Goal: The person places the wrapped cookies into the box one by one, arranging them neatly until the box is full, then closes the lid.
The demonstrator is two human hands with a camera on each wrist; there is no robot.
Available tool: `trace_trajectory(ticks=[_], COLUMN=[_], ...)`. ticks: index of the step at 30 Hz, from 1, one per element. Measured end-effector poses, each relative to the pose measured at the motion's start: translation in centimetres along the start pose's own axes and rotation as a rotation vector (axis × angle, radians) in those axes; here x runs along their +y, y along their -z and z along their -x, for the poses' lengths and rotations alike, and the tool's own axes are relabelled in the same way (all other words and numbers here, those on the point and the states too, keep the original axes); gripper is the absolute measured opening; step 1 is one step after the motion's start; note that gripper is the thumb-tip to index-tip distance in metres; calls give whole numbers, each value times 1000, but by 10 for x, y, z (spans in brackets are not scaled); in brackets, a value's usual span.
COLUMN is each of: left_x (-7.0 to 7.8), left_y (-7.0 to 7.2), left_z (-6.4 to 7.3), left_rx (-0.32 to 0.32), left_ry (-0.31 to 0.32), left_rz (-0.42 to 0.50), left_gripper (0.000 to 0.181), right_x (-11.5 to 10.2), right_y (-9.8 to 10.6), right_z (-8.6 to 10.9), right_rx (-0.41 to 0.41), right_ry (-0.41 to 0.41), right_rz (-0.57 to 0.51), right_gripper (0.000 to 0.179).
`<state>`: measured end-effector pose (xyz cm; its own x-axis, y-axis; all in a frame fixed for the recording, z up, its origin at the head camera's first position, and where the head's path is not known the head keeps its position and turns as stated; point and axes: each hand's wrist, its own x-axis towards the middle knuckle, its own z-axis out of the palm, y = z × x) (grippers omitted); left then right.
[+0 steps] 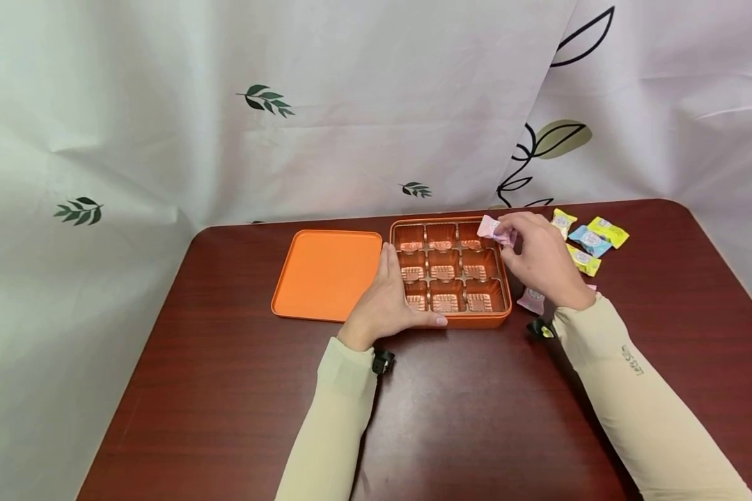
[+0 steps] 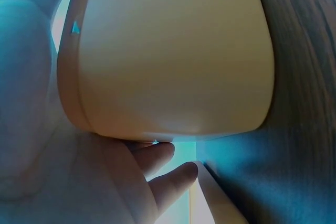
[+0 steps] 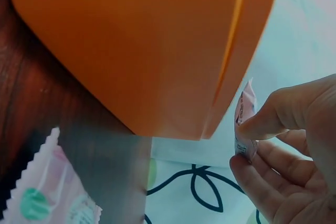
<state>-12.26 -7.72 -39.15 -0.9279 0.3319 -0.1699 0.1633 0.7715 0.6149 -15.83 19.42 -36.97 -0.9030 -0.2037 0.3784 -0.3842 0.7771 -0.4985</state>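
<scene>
An orange box (image 1: 473,322) holds a copper-coloured insert divided into several square compartments. My left hand (image 1: 379,306) rests against its front left corner, fingers straight along the left side and thumb stretched along the front; the left wrist view shows the orange box wall (image 2: 178,56) close to the palm. Over the back right compartment, my right hand (image 1: 537,259) pinches a pink wrapped candy (image 1: 489,227) between thumb and fingers. The right wrist view shows this candy (image 3: 245,124) held upright beside the box's rim. The compartments in sight hold nothing.
An orange lid (image 1: 326,275) lies flat left of the box. Right of the box are a blue wrapped candy (image 1: 590,241), several yellow ones (image 1: 609,231), and a pink one (image 1: 531,301) partly behind the right wrist. A patterned curtain (image 1: 351,125) hangs behind the table.
</scene>
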Motion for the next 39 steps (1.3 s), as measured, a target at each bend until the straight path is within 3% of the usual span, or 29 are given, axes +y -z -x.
trace_trajectory(ticks=[18,25,39], left_x=[0,0,1], left_y=[0,1,1], left_z=[1,1,1], left_rx=[1,-1,0], left_ry=[13,14,11], left_rz=[11,12,24], left_gripper=[152,152,152], right_x=[-2,-1,3], right_y=[-2,-3,-8], right_z=[-12,-18,-27], right_rx=[-99,-126,-187], right_ry=[46,100,107], right_rz=[29,38,54], right_gripper=[18,22,22])
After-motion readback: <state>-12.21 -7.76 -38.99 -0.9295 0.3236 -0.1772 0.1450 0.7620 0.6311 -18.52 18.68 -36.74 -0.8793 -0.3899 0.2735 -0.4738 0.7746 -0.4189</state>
